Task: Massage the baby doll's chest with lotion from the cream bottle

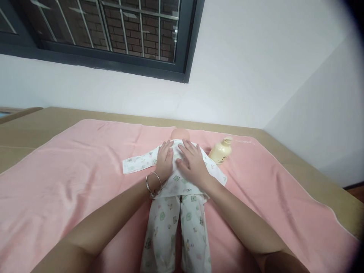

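Note:
A baby doll (pixel 180 133) lies stretched out on a pink sheet, its smooth round head at the far end. It wears a white printed long-sleeved top (pixel 178 185) and matching trousers (pixel 163 227). Both sleeves spread out to the sides. My left hand (pixel 165 161), with bangles on the wrist, rests on the upper left of the top, fingers stretched out. Flat on the upper right of the top lies my right hand (pixel 195 163), its fingers apart. Neither hand grips anything. Which way the doll faces is hidden from me.
A pale yellow pump bottle (pixel 220 152) leans or lies tilted beside the doll's right-hand sleeve. The wrinkled pink sheet (pixel 93 170) covers most of a wooden surface (pixel 301 167). Behind it rises a white wall (pixel 227 76) with a dark-framed, barred window (pixel 182 57).

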{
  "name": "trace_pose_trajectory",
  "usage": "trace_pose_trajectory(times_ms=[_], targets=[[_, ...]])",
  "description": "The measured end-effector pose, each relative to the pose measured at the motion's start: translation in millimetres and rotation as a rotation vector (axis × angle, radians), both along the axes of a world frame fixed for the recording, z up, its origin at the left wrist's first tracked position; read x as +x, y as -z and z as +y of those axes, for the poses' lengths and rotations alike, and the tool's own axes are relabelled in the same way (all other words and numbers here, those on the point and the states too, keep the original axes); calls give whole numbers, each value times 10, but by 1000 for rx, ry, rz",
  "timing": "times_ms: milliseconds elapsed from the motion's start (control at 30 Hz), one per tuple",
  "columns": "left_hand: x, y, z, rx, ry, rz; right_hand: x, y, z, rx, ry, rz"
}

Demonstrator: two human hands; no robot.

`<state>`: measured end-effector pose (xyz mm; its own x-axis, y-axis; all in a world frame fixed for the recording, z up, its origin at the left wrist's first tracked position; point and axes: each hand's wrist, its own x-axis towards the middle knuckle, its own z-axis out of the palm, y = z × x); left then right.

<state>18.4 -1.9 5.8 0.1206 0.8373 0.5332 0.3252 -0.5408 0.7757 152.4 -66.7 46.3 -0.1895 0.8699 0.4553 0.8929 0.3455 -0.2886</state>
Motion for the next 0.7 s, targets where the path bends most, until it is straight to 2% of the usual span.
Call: trace_pose_trajectory(times_ms=[67,200,267,367,467,567,633,700], targets=[[-8,12,1,39,28,-16,-22,-11,-3,13,-10,-61],[-21,32,-5,86,28,-35,-58,-7,36,-126,-43,-152],[-24,32,-9,94,19,-27,-79,-72,-27,-142,-20,-186],[-21,19,-17,84,3,-17,-141,-245,-310,-169,32,-258],[-11,11,-30,67,-12,-12,-241,-345,-657,-273,-55,-421],[-9,10,-28,65,-17,-11,-338,-288,-816,-245,-8,-587],[-25,-16,-10,94,-22,0,-366,-222,-799,-207,40,-611],[-58,-103,7,165,-27,21,-350,-190,-749,-206,16,-601]])
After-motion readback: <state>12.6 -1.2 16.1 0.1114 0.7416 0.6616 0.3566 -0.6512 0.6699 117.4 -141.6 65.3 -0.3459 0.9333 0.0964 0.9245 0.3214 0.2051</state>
